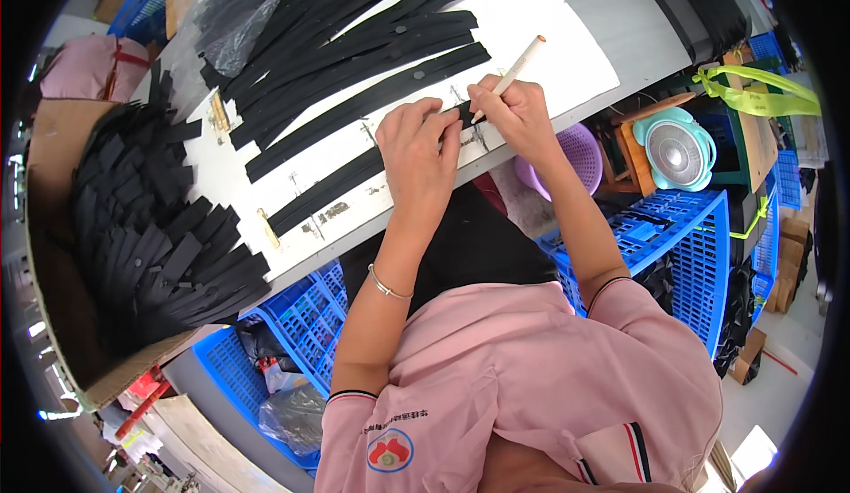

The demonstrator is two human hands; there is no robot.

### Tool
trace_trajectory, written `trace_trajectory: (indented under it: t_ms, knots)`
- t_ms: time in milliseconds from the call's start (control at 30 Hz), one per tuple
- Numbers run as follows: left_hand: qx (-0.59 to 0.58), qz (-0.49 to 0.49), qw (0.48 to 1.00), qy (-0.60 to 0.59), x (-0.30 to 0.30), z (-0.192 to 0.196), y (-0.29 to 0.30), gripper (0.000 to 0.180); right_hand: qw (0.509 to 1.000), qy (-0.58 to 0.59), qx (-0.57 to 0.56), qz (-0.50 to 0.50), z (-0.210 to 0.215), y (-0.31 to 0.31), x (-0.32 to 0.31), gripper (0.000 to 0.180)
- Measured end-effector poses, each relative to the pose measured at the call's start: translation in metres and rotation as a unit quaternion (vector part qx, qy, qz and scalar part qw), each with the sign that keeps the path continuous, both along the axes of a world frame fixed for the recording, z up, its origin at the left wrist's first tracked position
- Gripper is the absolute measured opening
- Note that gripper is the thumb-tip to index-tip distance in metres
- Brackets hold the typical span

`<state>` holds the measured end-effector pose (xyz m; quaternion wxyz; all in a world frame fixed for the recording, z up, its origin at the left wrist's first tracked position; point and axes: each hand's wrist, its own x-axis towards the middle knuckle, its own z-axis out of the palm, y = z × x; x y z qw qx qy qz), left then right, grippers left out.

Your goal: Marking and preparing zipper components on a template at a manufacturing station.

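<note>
My right hand (513,114) is closed round a pale pencil (522,63) with an orange end, its tip down at the near black fabric strip. Beside it, my left hand (420,152) presses the same fabric strip (329,194) to the white board (567,50), fingers bent and thumb close to them. The strip runs leftward from under the left hand, lying across the board's near edge. Beyond it lies another single black strip (367,112), with several more bunched farther back. Dark pencil marks show on the board around the near strip.
A cardboard box (53,192) on the left overflows with cut black strips (146,245). Clear plastic film (257,10) covers the far strips. Below the table stand blue crates (699,263), a purple basket (575,161) and a turquoise fan (677,147).
</note>
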<state>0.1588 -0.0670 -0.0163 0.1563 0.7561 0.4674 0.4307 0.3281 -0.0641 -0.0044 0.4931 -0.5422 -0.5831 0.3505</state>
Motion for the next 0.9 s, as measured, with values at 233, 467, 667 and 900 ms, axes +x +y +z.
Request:
trace_trajectory:
  t_ms: [233, 467, 667, 900]
  knots:
    - [0.006, 0.01, 1.0, 0.005, -0.007, -0.002, 0.0, 0.012, 0.998, -0.049, 0.012, 0.025, -0.007, 0.005, -0.004, 0.026]
    - [0.032, 0.064, 0.993, 0.092, -0.013, 0.001, -0.042, 0.031, 0.98, 0.184, 0.034, -0.069, -0.017, 0.004, 0.005, 0.024]
    - [0.018, 0.008, 0.996, 0.092, -0.028, -0.003, 0.004, 0.041, 0.977, 0.193, 0.039, -0.081, -0.013, 0.007, 0.008, 0.025]
    - [0.014, 0.001, 0.998, 0.063, -0.085, 0.015, 0.0, 0.037, 0.984, 0.154, 0.025, -0.087, -0.01, 0.007, -0.001, 0.027]
